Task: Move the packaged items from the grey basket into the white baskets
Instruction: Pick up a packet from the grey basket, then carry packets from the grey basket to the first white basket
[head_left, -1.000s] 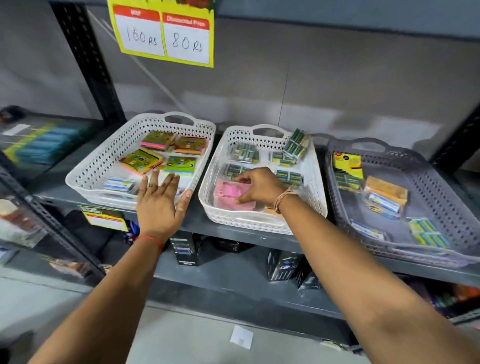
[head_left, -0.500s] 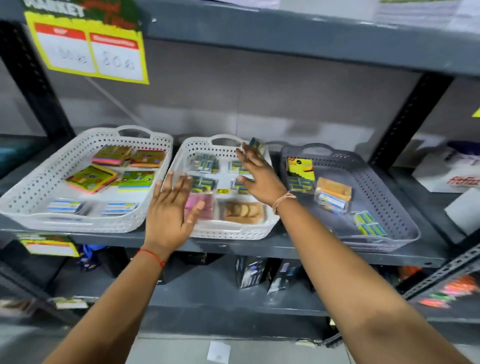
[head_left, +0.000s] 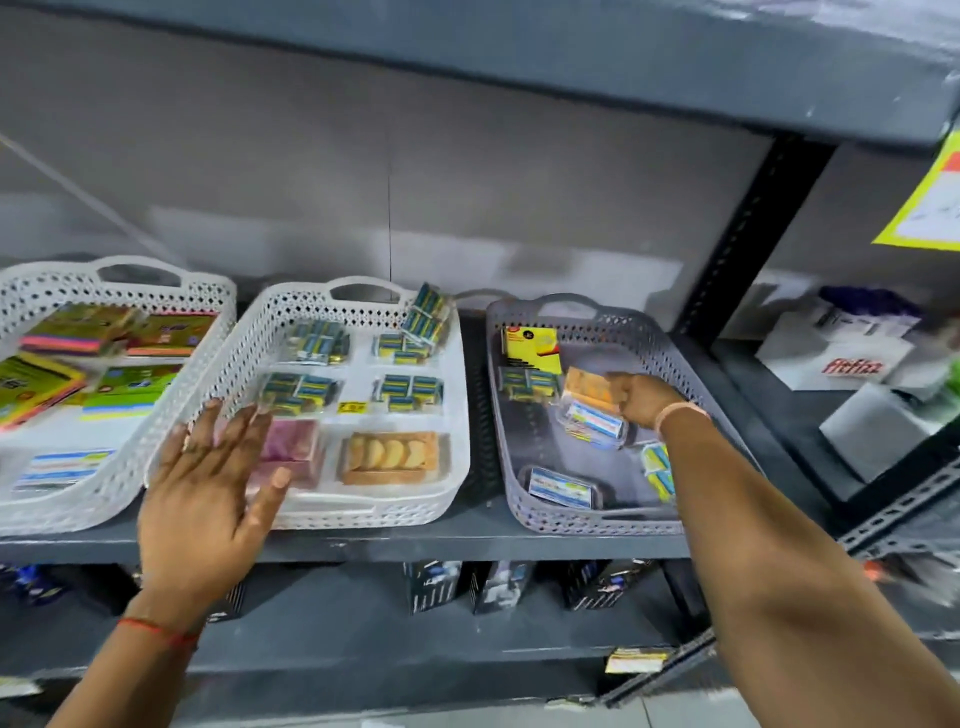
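Observation:
The grey basket (head_left: 587, 525) stands at the right of the shelf and holds several packets: a yellow one (head_left: 532, 345), a dark green one (head_left: 527, 382), an orange one (head_left: 587, 387) and blue-and-white ones (head_left: 561, 488). My right hand (head_left: 644, 400) is inside it, fingers curled onto the right edge of the orange packet, which still lies in the basket. Over the front left corner of the middle white basket (head_left: 363, 514), my left hand (head_left: 208, 483) hovers flat with fingers spread and holds nothing. The left white basket (head_left: 78, 506) holds colourful flat packs.
A black upright post (head_left: 748, 234) rises just right of the grey basket. The shelf above (head_left: 519, 62) hangs low overhead. White boxes (head_left: 841, 358) sit in the bay to the right. Black boxes (head_left: 431, 584) line the lower shelf.
My right hand has left the middle white basket and moved right into the grey basket, closing on the orange packet. The view has swung right. My left hand stays open near the middle basket.

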